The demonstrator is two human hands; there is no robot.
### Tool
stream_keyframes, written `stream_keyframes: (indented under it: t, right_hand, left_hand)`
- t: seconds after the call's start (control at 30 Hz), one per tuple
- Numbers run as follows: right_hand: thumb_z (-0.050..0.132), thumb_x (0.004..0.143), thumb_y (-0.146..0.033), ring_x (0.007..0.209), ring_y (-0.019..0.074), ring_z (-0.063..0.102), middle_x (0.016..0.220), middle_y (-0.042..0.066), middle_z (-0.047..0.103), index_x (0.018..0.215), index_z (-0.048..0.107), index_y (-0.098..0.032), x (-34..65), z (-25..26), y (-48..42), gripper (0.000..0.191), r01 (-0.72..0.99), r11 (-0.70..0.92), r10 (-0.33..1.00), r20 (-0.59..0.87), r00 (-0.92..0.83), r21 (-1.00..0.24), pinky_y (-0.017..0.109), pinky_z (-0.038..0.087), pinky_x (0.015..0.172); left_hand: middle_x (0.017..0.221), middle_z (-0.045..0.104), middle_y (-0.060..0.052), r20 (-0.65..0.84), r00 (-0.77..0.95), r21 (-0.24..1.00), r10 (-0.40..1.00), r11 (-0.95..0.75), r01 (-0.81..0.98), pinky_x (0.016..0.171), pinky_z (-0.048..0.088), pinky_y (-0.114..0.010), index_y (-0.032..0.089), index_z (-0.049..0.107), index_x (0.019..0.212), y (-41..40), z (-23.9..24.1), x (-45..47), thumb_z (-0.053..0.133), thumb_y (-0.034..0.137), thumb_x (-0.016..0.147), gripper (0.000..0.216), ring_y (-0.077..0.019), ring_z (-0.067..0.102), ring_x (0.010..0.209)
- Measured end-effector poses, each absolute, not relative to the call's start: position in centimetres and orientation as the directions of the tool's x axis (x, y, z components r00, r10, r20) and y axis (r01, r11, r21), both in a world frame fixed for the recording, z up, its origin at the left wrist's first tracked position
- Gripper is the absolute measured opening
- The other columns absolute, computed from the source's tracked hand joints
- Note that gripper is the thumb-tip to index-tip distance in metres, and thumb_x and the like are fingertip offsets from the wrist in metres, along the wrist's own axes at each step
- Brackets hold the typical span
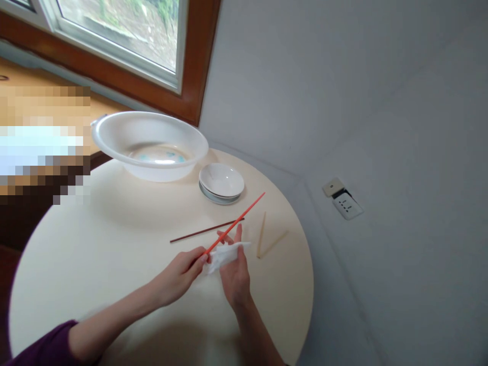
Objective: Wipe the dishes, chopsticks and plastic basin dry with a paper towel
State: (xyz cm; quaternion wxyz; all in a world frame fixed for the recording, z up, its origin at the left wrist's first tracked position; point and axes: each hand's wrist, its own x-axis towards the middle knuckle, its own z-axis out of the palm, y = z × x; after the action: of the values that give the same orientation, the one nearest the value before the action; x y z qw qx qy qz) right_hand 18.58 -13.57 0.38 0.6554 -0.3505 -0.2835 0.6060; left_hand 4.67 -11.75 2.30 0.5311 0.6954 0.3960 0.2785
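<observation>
Left hand point(192, 262) is clamped on the red chopstick point(236, 222) near its lower end, thumb and fingers closed round it. Stick slants up and away to the right, far end free, held over the table point(114, 218). In view it crosses the right end of a dark brown chopstick point(198, 235); that one lies on the tabletop, near the hands

Right hand point(235, 274) is turned palm up, fingers extended and apart, not closed round the stick. White tissue point(224, 255) lies across its palm and fingers, crumpled, left edge right by the left fingertips. Cannot tell if the tissue touches the stick, or how firmly the thumb presses it

Two pale chopsticks point(261, 235) lie just right of the right hand, near ends together, far ends splayed in a V

Further back: white bowl point(221, 178) sits on top of another dish point(219, 199), a small stack. Left of it stands a wide translucent basin point(160, 174), upright, bluish marks on the bottom; cannot tell what they are

Table is round, cream. Purple sleeve point(49, 343) on the left forearm. Window point(122, 30) with a brown wooden frame point(198, 91) behind the basin, power socket point(347, 205) on the pale wall point(305, 76) to the right. Patch at far left is pixelated, contents unreadable
</observation>
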Motion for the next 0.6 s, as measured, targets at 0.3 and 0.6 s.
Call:
stream_keyframes:
  t: [0.3, 0.6]
  right_hand:
    - [0.044, 0.081, -0.059, 0.104, 0.0183, 0.054, 0.111, 0.004, 0.06, 0.134, 0.03, -0.036, 17.8, 0.9, -13.5, 0.059, -0.565, 0.149, 0.96, -0.018, 0.279, -0.811, 0.045, 0.045, 0.086]
    - [0.06, 0.075, -0.051, 0.032, 0.0068, 0.037, 0.038, -0.014, 0.039, 0.103, 0.049, -0.021, 16.3, 0.0, -13.6, 0.043, -0.581, -0.057, 0.94, -0.239, 0.243, -0.812, 0.02, 0.035, 0.04]
  left_hand:
    - [0.056, 0.04, 0.006, -0.174, 0.683, 0.957, 0.709, -0.041, 0.286, 0.053, 0.033, -0.025, 0.021, 0.039, 0.074, -13.1, 2.0, 5.6, 0.028, 0.039, 0.087, 0.024, -0.0123, 0.036, 0.053]
    - [0.056, 0.037, 0.005, -0.223, 0.64, 0.955, 0.736, 0.032, 0.296, 0.049, 0.031, -0.025, 0.022, 0.039, 0.064, -13.4, 1.0, 6.3, 0.036, 0.039, 0.08, 0.023, -0.0124, 0.034, 0.051]
